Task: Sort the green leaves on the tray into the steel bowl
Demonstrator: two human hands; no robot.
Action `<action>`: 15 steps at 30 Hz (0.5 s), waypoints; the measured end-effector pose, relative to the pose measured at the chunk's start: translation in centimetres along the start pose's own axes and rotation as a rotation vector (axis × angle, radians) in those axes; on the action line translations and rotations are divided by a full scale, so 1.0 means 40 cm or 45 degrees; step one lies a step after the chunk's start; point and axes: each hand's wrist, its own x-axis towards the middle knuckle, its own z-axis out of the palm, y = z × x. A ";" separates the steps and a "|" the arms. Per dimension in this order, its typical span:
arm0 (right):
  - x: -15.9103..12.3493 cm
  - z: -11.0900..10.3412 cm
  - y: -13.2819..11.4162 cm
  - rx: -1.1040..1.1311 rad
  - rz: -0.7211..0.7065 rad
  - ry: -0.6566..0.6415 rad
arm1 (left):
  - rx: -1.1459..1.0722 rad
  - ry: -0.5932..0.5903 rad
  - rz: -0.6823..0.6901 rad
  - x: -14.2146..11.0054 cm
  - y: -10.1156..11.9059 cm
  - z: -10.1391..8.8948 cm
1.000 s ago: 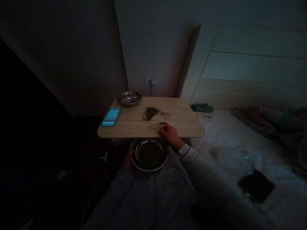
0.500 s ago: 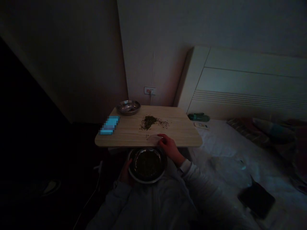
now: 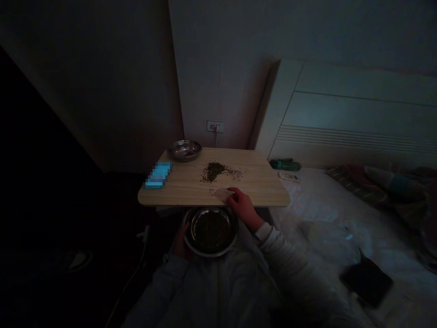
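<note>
My left hand [image 3: 180,242] is closed on the left rim of a metal bowl [image 3: 210,252], which sits in front of my body below the table's near edge. Dark greenish contents lie inside, too dim to make out. Over the near edge of the table, my right hand [image 3: 241,205] pinches a thin, pale, translucent piece [image 3: 222,195] flat against or just above the wood. Beyond it lies a heap of small green beans or seeds [image 3: 215,170], with loose reddish-brown ones scattered to its right and a few close to the pale piece.
The small wooden table [image 3: 184,192] bears a second metal bowl [image 3: 185,151] at back left and a lit phone [image 3: 159,175]. To the right, a bed [image 3: 307,200] carries a green bottle [image 3: 286,164], a remote [image 3: 289,177], a clear bag [image 3: 324,237] and a dark object [image 3: 367,280].
The pale piece in my right hand has tilted and shows more plainly. My left hand stays on the bowl. The whole view has shifted slightly.
</note>
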 end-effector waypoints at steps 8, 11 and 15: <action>0.013 0.015 -0.009 -0.057 -0.028 -0.016 | -0.017 -0.096 0.023 0.026 -0.004 -0.027; 0.018 0.024 -0.019 -0.091 -0.021 -0.024 | 0.011 -0.041 0.021 0.017 0.001 -0.024; 0.024 0.018 -0.018 -0.128 0.019 0.006 | 0.020 0.006 0.032 0.003 0.003 -0.012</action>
